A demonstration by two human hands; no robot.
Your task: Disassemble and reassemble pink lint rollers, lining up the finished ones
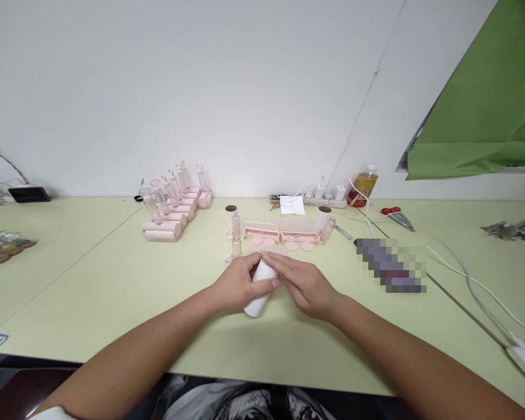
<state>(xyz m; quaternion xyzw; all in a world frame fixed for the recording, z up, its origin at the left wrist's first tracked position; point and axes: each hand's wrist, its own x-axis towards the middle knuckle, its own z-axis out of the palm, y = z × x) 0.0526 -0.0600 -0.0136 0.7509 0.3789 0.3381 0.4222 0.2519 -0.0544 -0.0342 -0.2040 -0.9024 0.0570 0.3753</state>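
Note:
My left hand (240, 283) is wrapped round a white paper roll (258, 300), thumb across its front, tilted just above the near part of the table. My right hand (304, 283) lies with outstretched fingers over the roll's upper end, covering it; its thumb is hidden. Just beyond my hands are pink lint roller casings (262, 234), loose pink discs (292, 246) and clear pink handles (236, 233). Two more white rolls stand upright there, one left (231, 217) and one right (325, 218).
Several pink lint rollers (161, 230) stand in a row at the back left. A power strip (328, 201) and a drink bottle (364, 185) are by the wall. Red-handled snips (397, 217), a blurred-out object (389, 265) and white cables (468, 280) lie to the right.

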